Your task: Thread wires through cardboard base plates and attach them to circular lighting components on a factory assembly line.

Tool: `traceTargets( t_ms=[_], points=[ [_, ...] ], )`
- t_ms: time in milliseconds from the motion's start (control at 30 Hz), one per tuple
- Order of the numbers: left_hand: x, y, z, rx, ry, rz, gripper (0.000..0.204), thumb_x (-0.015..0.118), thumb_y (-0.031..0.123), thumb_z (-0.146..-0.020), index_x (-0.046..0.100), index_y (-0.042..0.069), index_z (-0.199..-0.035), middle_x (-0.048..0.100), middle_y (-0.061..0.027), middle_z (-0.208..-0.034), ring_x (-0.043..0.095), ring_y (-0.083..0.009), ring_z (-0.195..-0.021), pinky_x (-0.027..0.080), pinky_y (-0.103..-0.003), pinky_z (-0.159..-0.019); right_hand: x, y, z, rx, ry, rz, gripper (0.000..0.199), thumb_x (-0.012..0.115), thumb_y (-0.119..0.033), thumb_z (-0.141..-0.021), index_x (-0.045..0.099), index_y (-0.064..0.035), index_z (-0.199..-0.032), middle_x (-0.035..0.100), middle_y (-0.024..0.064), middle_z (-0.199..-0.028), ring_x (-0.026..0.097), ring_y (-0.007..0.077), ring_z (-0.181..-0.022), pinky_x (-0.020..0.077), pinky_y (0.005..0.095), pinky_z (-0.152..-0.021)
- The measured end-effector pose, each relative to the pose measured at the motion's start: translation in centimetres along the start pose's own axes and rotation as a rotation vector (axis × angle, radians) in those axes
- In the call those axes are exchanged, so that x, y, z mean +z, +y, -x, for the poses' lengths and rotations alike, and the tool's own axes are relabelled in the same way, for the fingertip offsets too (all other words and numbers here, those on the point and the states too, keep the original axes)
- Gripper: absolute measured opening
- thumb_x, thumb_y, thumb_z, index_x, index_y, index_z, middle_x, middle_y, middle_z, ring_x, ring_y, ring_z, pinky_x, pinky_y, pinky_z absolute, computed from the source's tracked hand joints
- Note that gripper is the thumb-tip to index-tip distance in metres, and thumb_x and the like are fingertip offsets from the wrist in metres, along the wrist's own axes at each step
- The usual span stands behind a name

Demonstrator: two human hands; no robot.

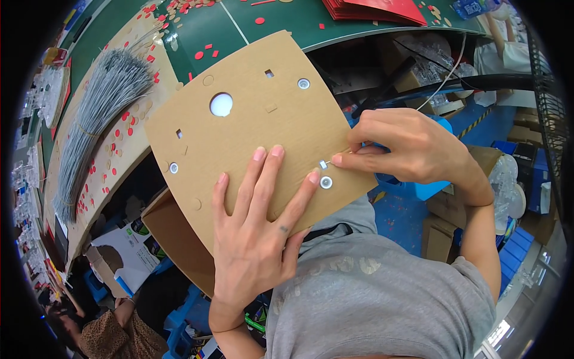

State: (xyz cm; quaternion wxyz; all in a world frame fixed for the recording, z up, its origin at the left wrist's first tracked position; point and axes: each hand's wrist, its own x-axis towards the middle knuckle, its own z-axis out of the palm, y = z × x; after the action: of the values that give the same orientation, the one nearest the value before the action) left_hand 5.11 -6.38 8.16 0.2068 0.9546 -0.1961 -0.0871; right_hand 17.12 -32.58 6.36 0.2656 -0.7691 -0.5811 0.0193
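Note:
A brown cardboard panel (242, 134) lies tilted in front of me, with a large round hole, small square holes and several silvery round eyelets. My left hand (254, 236) rests flat on its near part, fingers spread and holding nothing. At the panel's right side my right hand (412, 146) has thumb and forefinger pinched on a thin pale strand that looks like wire. The strand's tip meets a small square hole (323, 164), just above an eyelet (326, 182). The left forefinger's tip lies beside that eyelet. My right fingers hide the rest of the strand.
A tied bundle of thin grey wires (104, 113) lies on the left board among red and tan paper scraps. Red sheets (376, 11) are stacked on the green table (278, 21). A blue bin (427, 185) stands under my right hand. Another person (122, 332) sits at lower left.

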Motion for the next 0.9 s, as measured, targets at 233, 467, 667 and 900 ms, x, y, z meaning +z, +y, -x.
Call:
traceTargets(
  t_ms=[233,467,667,900],
  points=[
    [-0.3,0.2,0.0,-0.021,-0.009,0.017,0.068,0.073,0.025,-0.074,0.064,0.028,-0.141,0.043,-0.0171,-0.158,0.041,-0.038,-0.146,0.021,-0.056,-0.121,0.2,0.1,-0.4,-0.093,0.013,0.008,0.041,0.074,0.0,-0.073,0.074,-0.0002,-0.114,0.059,0.008,-0.088,0.06,0.0203,-0.07,0.0503,0.0297,-0.053],
    [-0.3,-0.2,0.2,-0.013,-0.02,0.012,0.075,0.074,0.028,-0.077,0.055,0.031,-0.149,0.041,-0.0155,-0.16,0.041,-0.0311,-0.147,0.024,-0.057,-0.117,0.3,0.8,-0.5,-0.143,0.086,0.031,0.043,0.075,-0.001,-0.067,0.075,0.0034,-0.11,0.06,0.0086,-0.088,0.06,0.0214,-0.07,0.0523,0.0304,-0.053],
    [-0.2,0.3,-0.2,-0.027,-0.015,-0.026,0.065,0.073,0.029,-0.079,0.062,0.029,-0.143,0.044,-0.0166,-0.157,0.041,-0.0374,-0.146,0.022,-0.056,-0.121,0.5,0.7,-0.7,-0.159,0.073,0.059,0.041,0.075,-0.002,-0.069,0.074,0.0047,-0.109,0.06,0.0087,-0.089,0.06,0.0215,-0.07,0.0509,0.0302,-0.052],
    [0.4,-0.9,0.4,0.028,0.059,0.161,0.059,0.081,0.024,-0.076,0.057,0.012,-0.129,0.044,-0.0199,-0.158,0.041,-0.0383,-0.148,0.024,-0.059,-0.119,0.1,0.6,-0.6,-0.187,0.06,0.095,0.041,0.072,-0.007,-0.066,0.074,0.0057,-0.106,0.063,0.0119,-0.091,0.063,0.0235,-0.073,0.0527,0.0296,-0.053]
  ],
)
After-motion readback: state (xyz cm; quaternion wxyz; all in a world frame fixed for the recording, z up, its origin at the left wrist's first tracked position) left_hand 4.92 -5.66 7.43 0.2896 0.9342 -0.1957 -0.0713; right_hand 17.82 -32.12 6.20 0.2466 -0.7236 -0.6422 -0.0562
